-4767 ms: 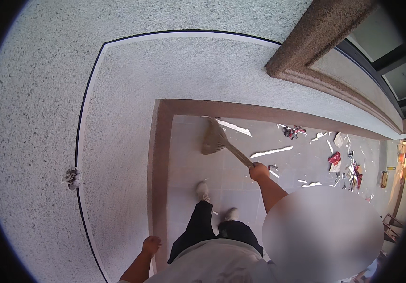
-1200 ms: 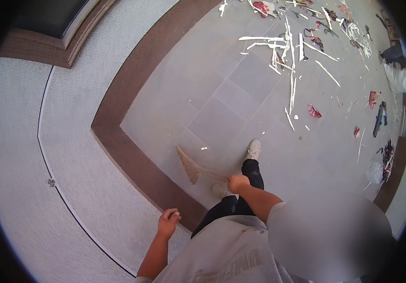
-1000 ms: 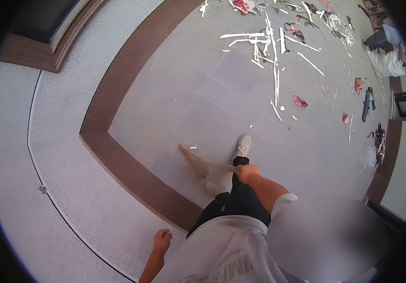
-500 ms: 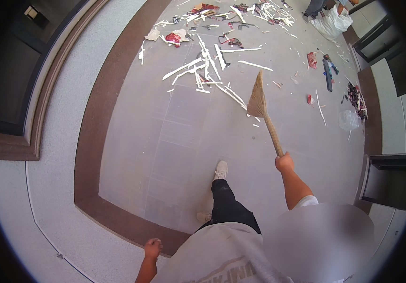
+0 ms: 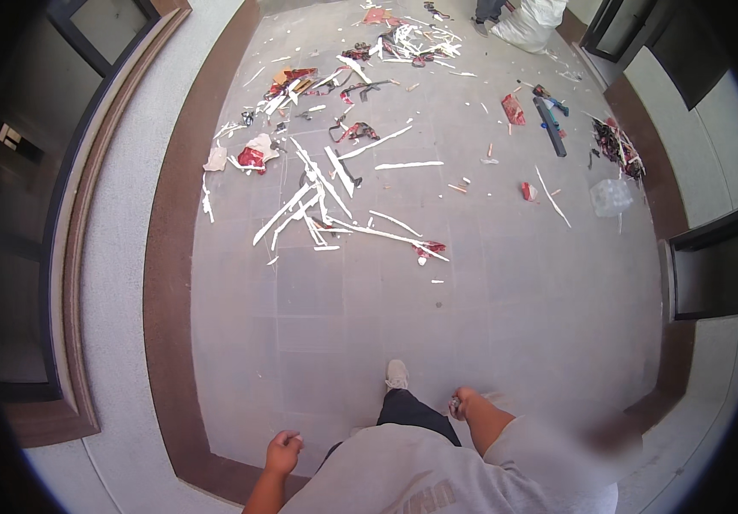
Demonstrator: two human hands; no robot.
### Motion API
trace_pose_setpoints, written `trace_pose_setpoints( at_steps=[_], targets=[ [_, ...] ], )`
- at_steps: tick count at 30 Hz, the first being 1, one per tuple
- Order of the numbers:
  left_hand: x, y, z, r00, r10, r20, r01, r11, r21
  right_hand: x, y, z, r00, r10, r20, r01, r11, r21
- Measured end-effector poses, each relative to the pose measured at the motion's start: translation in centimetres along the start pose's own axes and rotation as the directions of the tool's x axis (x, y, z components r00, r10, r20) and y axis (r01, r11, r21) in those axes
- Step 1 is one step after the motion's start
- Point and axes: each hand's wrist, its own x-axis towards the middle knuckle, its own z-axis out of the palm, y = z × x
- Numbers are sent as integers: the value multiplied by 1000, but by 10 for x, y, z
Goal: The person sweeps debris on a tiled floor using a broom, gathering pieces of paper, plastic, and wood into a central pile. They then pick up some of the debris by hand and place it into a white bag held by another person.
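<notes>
Right hand (image 5: 463, 399) was clamped on what looked like the handle end of the tan, fan-shaped straw broom (image 5: 455, 407), beside the thigh, head mostly hidden by the forearm, probably swung back to clear the stride; left hand (image 5: 283, 451) hung half-open, grip on nothing visible. Half a second earlier the broom reached ahead, near thin white strips (image 5: 409, 165) on the grey tiled floor (image 5: 523, 283); now well apart.
</notes>
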Motion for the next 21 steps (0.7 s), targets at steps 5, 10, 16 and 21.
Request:
trace_pose_setpoints(
  at_steps=[5, 10, 16, 21],
  targets=[
    [32, -1, -41, 1000, -17, -3, 17, 999, 50, -129, -122, 195, 934, -273, 233, 282, 959, -8],
    [81, -56, -99, 985, -168, -31, 170, 984, 56, -248, -208, 290, 776, -523, 353, 602, 782, -163],
    [150, 2, -173, 981, -178, 76, 150, 949, 279, -274, -230, 293, 717, -629, 301, 694, 687, -216],
    [255, 51, -253, 962, -271, -21, 270, 962, -29, -232, -157, 271, 808, -580, 98, 588, 806, -73]
  ],
)
